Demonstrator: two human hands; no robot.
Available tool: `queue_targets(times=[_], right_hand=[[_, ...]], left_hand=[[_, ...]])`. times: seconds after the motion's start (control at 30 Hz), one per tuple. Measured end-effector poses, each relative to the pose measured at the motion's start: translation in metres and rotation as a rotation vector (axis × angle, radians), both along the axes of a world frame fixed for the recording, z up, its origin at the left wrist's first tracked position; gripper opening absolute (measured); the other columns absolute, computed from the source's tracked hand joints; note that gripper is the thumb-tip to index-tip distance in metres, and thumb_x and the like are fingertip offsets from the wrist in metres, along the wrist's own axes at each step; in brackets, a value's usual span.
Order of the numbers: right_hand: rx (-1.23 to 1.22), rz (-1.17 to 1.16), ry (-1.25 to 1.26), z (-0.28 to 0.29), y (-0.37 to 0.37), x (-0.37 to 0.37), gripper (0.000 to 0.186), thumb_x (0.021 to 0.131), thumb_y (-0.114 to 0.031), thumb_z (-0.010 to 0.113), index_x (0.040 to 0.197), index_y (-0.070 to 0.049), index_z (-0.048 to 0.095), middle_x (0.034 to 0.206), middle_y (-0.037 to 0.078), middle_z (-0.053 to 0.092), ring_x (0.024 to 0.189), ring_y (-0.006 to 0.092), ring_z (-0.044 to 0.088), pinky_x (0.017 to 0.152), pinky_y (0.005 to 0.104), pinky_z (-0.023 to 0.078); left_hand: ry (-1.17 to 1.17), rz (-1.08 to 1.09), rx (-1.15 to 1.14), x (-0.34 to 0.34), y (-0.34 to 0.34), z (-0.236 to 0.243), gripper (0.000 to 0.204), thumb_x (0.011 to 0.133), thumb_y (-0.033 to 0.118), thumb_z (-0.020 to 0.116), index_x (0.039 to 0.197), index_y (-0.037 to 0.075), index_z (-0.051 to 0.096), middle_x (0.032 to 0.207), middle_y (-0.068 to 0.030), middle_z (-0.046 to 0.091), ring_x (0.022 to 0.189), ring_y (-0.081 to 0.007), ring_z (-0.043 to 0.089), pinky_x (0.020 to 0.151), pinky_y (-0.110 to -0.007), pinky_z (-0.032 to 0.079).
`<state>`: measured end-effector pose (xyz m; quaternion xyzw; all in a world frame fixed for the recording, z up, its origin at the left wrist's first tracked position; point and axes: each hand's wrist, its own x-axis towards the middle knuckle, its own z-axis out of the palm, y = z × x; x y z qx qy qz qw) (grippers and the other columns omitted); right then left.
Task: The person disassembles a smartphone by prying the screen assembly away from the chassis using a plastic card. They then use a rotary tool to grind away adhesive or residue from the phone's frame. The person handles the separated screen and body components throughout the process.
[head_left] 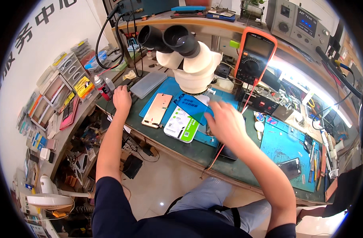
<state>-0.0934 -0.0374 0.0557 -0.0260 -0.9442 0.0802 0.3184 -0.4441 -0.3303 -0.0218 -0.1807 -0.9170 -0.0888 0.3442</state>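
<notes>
My right hand (227, 123), slightly blurred, pinches the edge of a see-through blue film (192, 108). The film slants over a white and green flat package (182, 126) on the bench. Left of that package lies a phone (157, 110) with a pale gold face, on a blue mat (148, 106). My left hand (122, 99) rests at the bench's left side with its fingers curled down by a small dark object. What those fingers hold is hidden. Close by stand a red and silver spray can (103, 88) and a clear plastic case (149, 84).
A white microscope (194, 69) rises behind the mat. An orange multimeter (255, 57) stands to its right, its red lead crossing the bench. Farther right, a second blue mat (282, 148) carries a dark phone (289, 168) and several hand tools. Drawers and a white fan (50, 200) are at left.
</notes>
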Motion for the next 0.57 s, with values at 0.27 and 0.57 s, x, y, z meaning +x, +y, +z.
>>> queue_targets(times=[0.27, 0.57], right_hand=[[-0.695, -0.216, -0.440, -0.033, 0.038, -0.061, 0.057, 0.081, -0.032, 0.080, 0.122, 0.004, 0.065, 0.109, 0.020, 0.074, 0.102, 0.0307, 0.073, 0.084, 0.0370, 0.057], [-1.746, 0.188, -0.517, -0.034, -0.064, -0.118, 0.042, 0.087, -0.011, 0.073, 0.120, 0.009, 0.056, 0.105, 0.016, 0.068, 0.083, 0.0253, 0.070, 0.073, 0.0443, 0.064]], left_hand=[[-0.223, -0.404, 0.053, 0.121, 0.020, 0.032, 0.048, 0.096, 0.033, 0.069, 0.124, -0.003, 0.056, 0.098, -0.0212, 0.065, 0.092, -0.0399, 0.065, 0.080, -0.049, 0.051], [-0.812, -0.303, -0.028, 0.113, 0.031, 0.050, 0.064, 0.097, 0.045, 0.066, 0.128, -0.006, 0.045, 0.115, -0.0397, 0.063, 0.110, -0.0511, 0.062, 0.094, -0.051, 0.049]])
